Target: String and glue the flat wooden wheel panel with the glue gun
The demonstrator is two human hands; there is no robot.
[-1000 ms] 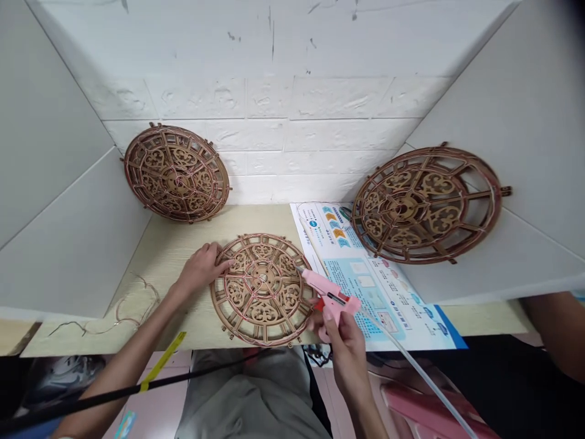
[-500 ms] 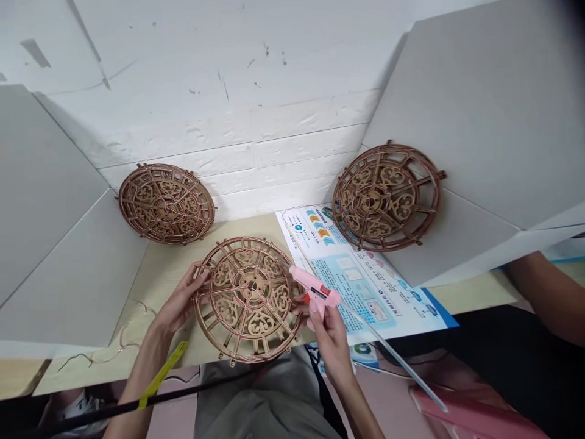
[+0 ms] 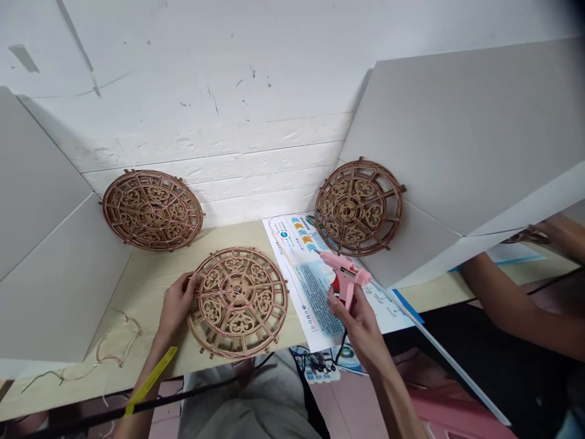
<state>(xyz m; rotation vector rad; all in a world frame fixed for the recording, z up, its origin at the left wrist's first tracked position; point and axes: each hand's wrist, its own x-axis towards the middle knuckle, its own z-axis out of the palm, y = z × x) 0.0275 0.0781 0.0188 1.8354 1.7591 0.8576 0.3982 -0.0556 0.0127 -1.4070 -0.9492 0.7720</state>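
A round openwork wooden disc (image 3: 237, 291), with scrollwork panels and thin reddish wire along its ribs, lies at the table's front edge. My left hand (image 3: 177, 303) grips its left rim between thumb and fingers. In my right hand (image 3: 359, 314) is a pink glue gun (image 3: 345, 271), held by its handle over the printed sheet, its nozzle pointing up and left, apart from the disc. A long pale glue stick (image 3: 439, 347) sticks out of the gun's back toward the lower right.
Two similar discs lean upright, a left one (image 3: 153, 210) and a right one (image 3: 359, 207), near grey partition panels (image 3: 457, 140). Loose wire (image 3: 121, 350) lies on the table's left. A printed sheet (image 3: 315, 292) lies under the glue gun. Another person's arm (image 3: 516, 305) is at right.
My right hand has drawn the glue gun away from the disc, to the right. The disc now lies flatter on the table, my left hand still on its rim. The view has shifted.
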